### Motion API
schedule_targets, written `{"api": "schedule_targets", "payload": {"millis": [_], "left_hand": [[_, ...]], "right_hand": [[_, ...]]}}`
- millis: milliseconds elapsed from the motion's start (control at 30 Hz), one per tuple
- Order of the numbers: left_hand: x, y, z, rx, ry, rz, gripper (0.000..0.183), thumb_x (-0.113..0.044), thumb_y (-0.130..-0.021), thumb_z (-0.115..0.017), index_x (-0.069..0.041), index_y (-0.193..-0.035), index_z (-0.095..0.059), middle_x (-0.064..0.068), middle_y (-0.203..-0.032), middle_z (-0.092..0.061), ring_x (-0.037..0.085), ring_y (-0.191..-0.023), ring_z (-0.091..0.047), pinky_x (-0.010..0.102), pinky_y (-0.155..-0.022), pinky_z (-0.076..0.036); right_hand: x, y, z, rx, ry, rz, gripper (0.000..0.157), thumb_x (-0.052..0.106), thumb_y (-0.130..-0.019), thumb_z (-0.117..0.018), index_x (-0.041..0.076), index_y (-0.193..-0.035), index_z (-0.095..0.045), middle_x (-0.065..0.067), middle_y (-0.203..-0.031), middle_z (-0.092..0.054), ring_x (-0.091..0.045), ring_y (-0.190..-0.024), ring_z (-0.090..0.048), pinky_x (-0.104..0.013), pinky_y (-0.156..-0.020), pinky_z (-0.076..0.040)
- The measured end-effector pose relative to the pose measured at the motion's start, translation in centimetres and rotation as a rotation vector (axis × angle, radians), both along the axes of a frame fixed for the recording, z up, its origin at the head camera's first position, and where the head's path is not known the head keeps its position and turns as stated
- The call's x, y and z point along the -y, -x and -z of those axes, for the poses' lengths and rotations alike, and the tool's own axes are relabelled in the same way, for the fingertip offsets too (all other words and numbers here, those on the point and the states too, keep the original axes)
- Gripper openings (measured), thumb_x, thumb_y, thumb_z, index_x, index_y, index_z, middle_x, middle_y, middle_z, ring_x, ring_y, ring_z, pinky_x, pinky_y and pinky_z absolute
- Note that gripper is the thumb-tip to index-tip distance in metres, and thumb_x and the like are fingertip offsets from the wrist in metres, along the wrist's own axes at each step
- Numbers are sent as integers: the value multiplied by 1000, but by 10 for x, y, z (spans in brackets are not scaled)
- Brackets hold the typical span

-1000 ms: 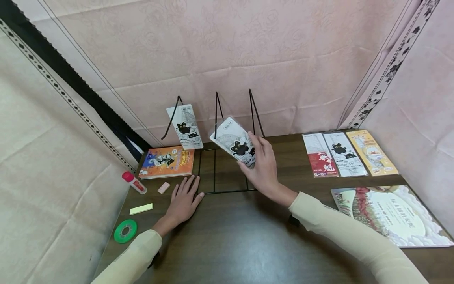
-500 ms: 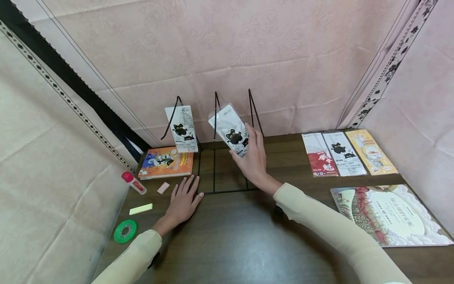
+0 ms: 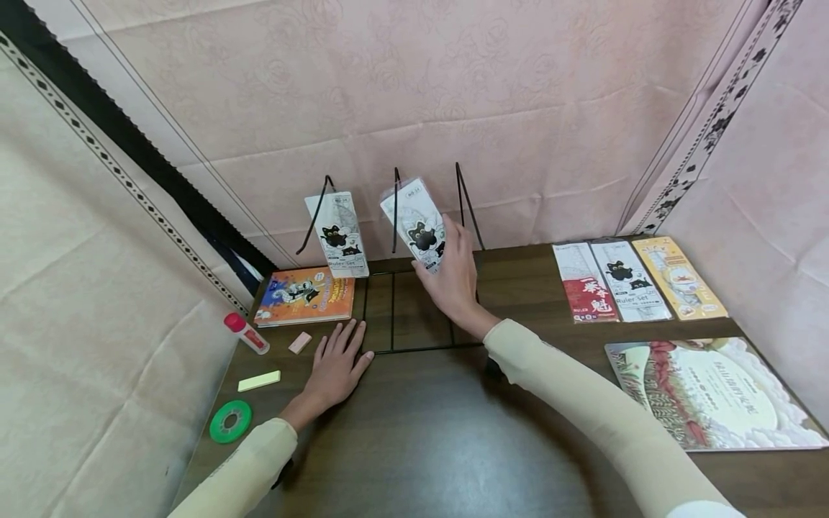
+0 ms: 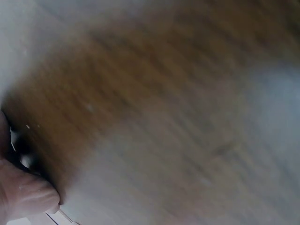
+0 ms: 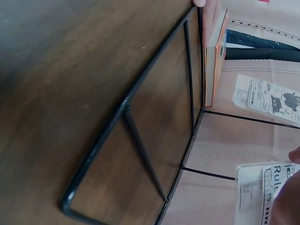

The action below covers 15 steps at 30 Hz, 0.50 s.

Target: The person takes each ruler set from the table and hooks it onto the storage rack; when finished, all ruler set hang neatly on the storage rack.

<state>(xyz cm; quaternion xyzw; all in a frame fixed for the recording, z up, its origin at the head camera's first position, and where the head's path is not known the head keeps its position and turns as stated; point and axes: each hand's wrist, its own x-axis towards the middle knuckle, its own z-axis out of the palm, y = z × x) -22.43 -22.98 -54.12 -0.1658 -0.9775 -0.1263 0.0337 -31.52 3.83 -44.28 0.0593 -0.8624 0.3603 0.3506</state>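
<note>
My right hand pinches a packaged ruler set by its lower right edge, thumb in front. The white pack with black cats tilts at the middle hook of a black wire display rack; the hook's wire crosses its upper left part. Another ruler set hangs from the left hook, while the right hook carries nothing. My left hand rests with fingers spread on the table at the rack's front left corner. In the right wrist view, the held ruler set shows partly behind my fingers.
An orange book, glue stick, pink eraser, pale yellow strip and green tape roll lie at left. Three flat packs and a picture book lie at right. Cloth walls enclose the table.
My right hand has moved up and left, raising the ruler set and turning it more upright against the middle hook. The hanging ruler set swayed slightly. My left hand stayed put.
</note>
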Motion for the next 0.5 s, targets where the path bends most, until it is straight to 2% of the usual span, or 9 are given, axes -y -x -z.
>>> {"api": "schedule_targets", "payload": {"millis": [133, 233, 367, 500], "left_hand": [[0, 0, 0, -3, 0, 1, 65, -50, -101, -38, -20, -155, -20, 9, -162, -20, 39, -148, -17, 68, -111, -15], [0, 0, 0, -7, -1, 1, 65, -50, -101, -39, -20, -155, -21, 9, -161, -20, 39, -148, -18, 68, -111, -16], [-1, 0, 0, -13, 1, 2, 64, -49, -101, -39, -20, -155, -20, 9, -161, -21, 39, -148, -18, 67, -111, -16], [-1, 0, 1, -13, 2, 5, 65, -50, -101, -38, -20, -155, -20, 9, -161, -21, 39, -148, -18, 67, -111, -16]], "right_hand": [[6, 6, -2, 42, -18, 35, 105, 44, -71, -82, 32, -153, -17, -6, -142, -40, -22, -122, -46, -43, -90, -48], [12, 11, -4, 75, -35, 68, 104, 45, -70, -82, 27, -152, -21, -7, -140, -41, -23, -120, -46, -43, -91, -47], [22, 18, -5, 130, -33, 113, 103, 47, -69, -82, 21, -150, -25, -6, -138, -41, -23, -117, -47, -41, -82, -50], [31, 23, -4, 174, -3, 131, 105, 50, -69, -82, 22, -151, -23, -6, -138, -40, -23, -116, -47, -42, -74, -52]]}}
